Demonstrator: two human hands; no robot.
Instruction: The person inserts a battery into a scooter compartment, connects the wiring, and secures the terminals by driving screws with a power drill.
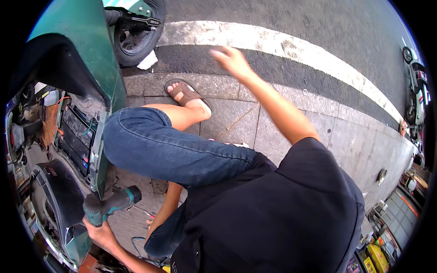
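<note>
My left hand [101,233] is closed round the handle of a black and teal cordless drill [116,203]. The drill is at the lower left, close to a green scooter [102,54] whose floor section is uncovered. Dark battery blocks [76,136] and loose wires show inside that opening. Beside the drill lies a black curved body part [53,182] of the scooter. My right hand [232,63] is stretched out over the pavement edge, away from the scooter. Its fingers are smeared by motion, and nothing held in them can be made out.
The scooter's wheel [141,38] stands at the upper left, with a white scrap [147,60] beside it. A screwdriver-like tool and cables lie on the paving near my legs. Other scooters [415,91] are parked far right; a yellow case [378,258] and clutter are at lower right.
</note>
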